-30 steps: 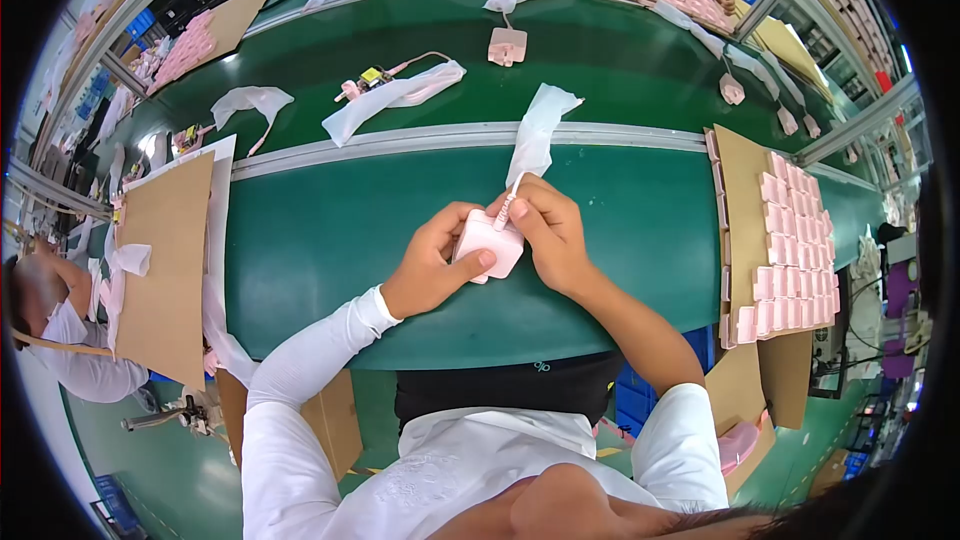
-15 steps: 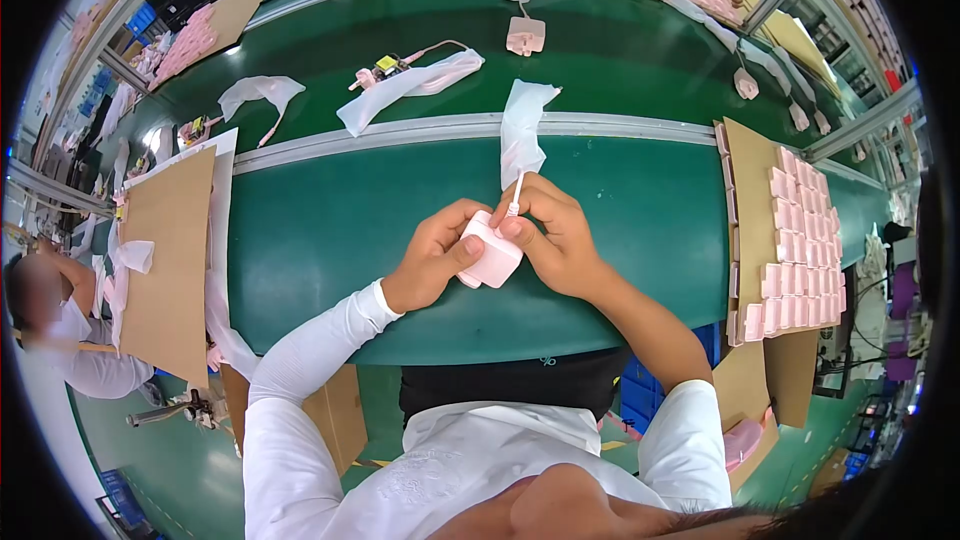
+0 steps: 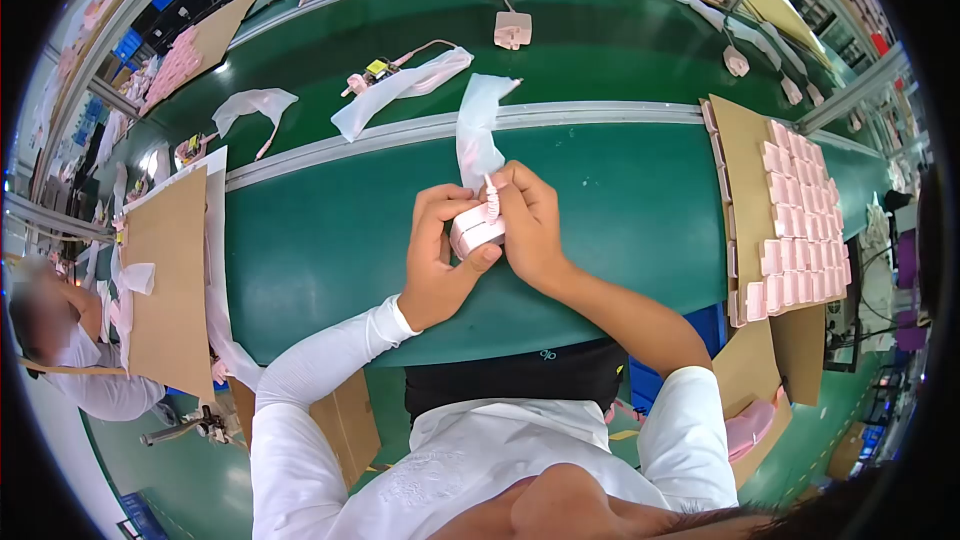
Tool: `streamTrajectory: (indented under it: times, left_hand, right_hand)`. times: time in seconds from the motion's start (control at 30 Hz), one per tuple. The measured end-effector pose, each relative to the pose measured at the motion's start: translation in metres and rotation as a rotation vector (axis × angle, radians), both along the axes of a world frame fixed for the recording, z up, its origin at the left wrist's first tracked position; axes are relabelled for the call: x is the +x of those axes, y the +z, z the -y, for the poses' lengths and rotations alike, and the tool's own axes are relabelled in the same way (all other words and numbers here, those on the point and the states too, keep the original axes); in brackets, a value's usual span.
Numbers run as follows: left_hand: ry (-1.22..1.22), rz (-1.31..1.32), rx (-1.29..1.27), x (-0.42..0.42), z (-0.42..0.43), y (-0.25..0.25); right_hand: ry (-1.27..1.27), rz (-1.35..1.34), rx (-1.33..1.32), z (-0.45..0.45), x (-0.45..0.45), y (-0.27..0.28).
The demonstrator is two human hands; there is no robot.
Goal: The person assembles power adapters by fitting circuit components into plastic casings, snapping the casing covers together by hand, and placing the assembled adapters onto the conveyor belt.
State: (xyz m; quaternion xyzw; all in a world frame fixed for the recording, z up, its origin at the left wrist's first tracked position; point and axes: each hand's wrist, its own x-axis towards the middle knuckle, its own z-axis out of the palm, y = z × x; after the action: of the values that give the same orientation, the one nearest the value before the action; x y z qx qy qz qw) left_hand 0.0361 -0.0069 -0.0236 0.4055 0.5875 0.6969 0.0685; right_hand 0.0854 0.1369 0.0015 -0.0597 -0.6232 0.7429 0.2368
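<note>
Left hand (image 3: 437, 252) and right hand (image 3: 533, 230) meet over the middle of the green surface (image 3: 630, 240), sharing one pink adapter (image 3: 474, 234), apparently to steady it where its cord (image 3: 492, 198) joins. Left fingers and thumb half-curl around its left side; right fingers bunch against its right, beside the cord. Beyond, a whitish plastic sleeve (image 3: 478, 130) crosses the surface's far edge.

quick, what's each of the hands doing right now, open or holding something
Left hand: closed, holding the pink charger housing.
Right hand: curled against the housing by its cord; exact grip hidden.
</note>
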Motion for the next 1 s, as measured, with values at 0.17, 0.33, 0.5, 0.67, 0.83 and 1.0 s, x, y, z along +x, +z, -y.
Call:
streamTrajectory:
  times: [0.17,0.33,0.5,0.67,0.83,1.0]
  left_hand:
    - [-0.007,-0.044,-0.031,0.002,-0.002,0.003]
    - [0.087,-0.336,-0.072,0.001,0.003,-0.001]
    - [0.105,-0.368,-0.012,0.003,0.004,-0.008]
    - [0.112,-0.363,-0.038,0.006,0.003,-0.009]
    - [0.067,-0.284,0.011,0.005,0.001,-0.01]
    - [0.034,-0.318,0.018,0.006,0.003,-0.013]
  right_hand:
    - [0.019,0.049,-0.017,-0.012,0.002,0.0]
    - [0.118,0.09,-0.231,-0.012,-0.006,0.001]
    - [0.225,0.125,-0.324,-0.009,-0.005,0.003]
    - [0.197,0.169,-0.314,-0.011,-0.001,0.006]
    - [0.171,0.085,-0.306,-0.009,-0.003,0.009]
    - [0.226,0.016,-0.302,-0.011,-0.003,0.001]
